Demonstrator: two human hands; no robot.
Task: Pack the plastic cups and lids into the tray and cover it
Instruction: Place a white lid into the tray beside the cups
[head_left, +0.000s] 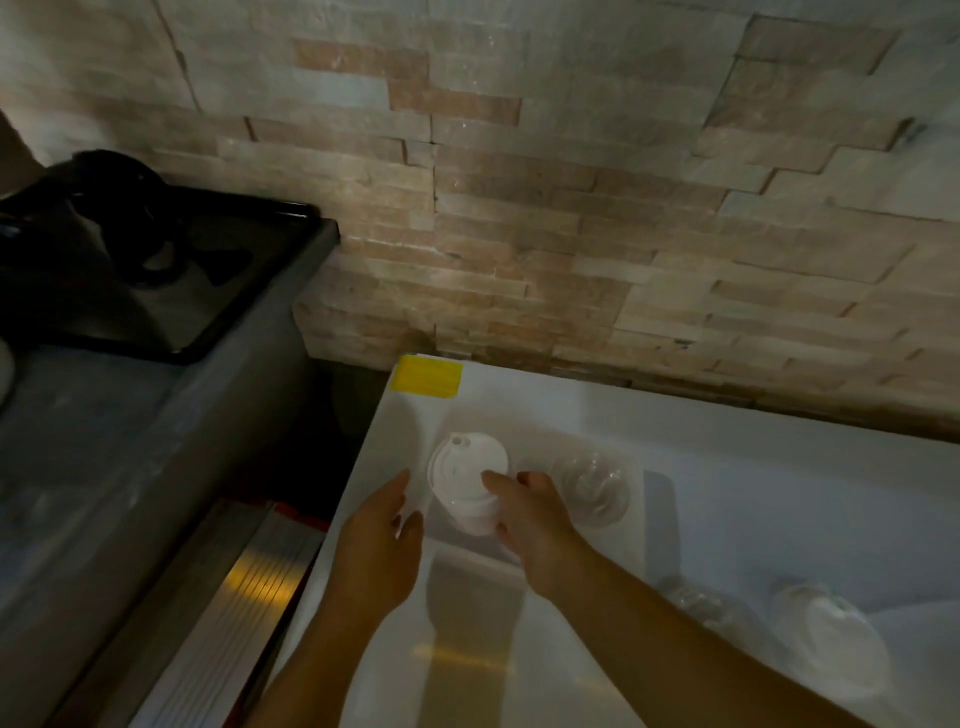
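Observation:
On the white table (753, 499) lies a clear plastic tray (457, 415), hard to make out in the dim light. My right hand (524, 514) is shut on a clear plastic cup with a white lid (465, 470), held over the tray's left part. My left hand (384, 535) hovers open just left of the cup, fingers apart and not touching it. A second clear cup (592, 488) lies to the right of my right hand. Another lidded cup (831, 631) and a blurred stack of clear plastic (696, 605) sit at the lower right.
A yellow sticker (427, 376) marks the table's far left corner. A stone brick wall (571, 208) runs behind the table. To the left stands a grey counter (104, 441) with a black tray (171, 280) holding a dark object. A gap with metal rails (249, 587) separates counter and table.

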